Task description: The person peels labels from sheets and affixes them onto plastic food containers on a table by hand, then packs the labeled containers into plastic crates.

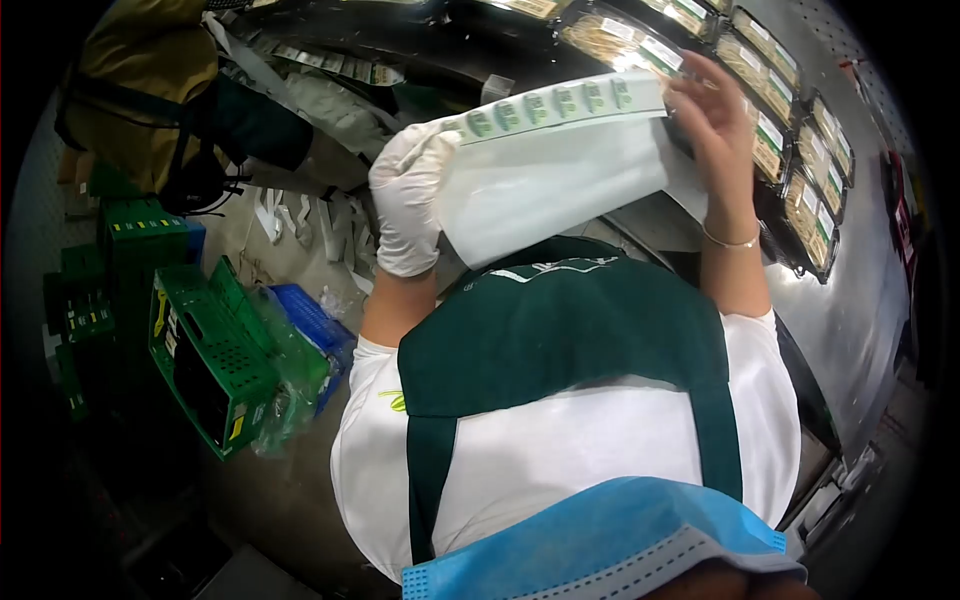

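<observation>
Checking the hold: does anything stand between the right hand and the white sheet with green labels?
Nothing visible does. The bare right hand is at the right edge of the white sheet; the white-gloved left hand grips its left end. Black plastic trays lie beyond, not between.

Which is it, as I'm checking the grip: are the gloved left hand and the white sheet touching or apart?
Touching. The head view shows the gloved left hand gripping the white sheet at its left end.

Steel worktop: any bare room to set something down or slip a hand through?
The worktop has a bare strip between the black-tray packs and its right edge. Crowded: around those packs, set close together, and the left-side floor, with the green crate and blue plastic.
</observation>
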{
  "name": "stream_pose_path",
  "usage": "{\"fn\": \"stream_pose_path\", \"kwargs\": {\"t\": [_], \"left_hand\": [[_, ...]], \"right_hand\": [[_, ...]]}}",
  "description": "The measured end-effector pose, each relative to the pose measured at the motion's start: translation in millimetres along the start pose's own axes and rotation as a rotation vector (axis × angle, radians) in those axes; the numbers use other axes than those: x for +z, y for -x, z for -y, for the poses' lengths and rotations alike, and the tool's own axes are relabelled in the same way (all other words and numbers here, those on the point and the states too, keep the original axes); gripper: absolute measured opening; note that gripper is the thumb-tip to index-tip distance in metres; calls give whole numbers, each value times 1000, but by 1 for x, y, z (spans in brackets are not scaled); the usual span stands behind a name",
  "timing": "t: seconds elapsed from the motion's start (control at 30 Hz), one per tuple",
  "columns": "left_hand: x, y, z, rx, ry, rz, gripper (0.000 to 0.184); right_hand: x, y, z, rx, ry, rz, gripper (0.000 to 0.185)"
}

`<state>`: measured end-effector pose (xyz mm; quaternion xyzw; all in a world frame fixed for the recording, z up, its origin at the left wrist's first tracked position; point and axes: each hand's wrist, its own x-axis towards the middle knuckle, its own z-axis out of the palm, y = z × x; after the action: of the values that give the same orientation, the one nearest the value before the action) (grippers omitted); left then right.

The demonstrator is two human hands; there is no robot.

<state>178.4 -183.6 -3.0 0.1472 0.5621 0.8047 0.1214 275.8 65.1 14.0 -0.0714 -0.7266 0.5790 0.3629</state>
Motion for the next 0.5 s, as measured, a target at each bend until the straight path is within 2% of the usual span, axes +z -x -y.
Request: {"fn": "stream_pose_path", "kwargs": {"t": [0.07, 0.13, 0.2, 0.27, 0.33, 0.4, 0.47, 0.5], "left_hand": [[-21, -11, -2, 55, 43, -43, 9], [-35, -12, -3, 99, -1, -64, 9], [-38, -13, -2, 111, 29, -70, 9], [-39, -16, 0, 207, -64, -96, 9], [-42, -16, -4, 211, -62, -102, 8], [-46, -20, -2, 180, -181, -130, 8], [-45, -20, 5, 176, -133, -101, 8], [-40, -21, 9, 188, -155, -81, 8]], "right_hand": [[-6, 0, -1, -25, 4, 64, 31], [28, 15, 15, 112, 10, 225, 34], [49, 22, 16, 98, -110, 259, 35], [57, 15, 9, -109, 94, 114, 33], [46, 7, -1, -165, 119, -1, 32], [43, 4, 2, -129, 124, 28, 34], [53, 8, 10, 78, -45, 255, 37], [56, 8, 9, 111, -184, 308, 40]]}}
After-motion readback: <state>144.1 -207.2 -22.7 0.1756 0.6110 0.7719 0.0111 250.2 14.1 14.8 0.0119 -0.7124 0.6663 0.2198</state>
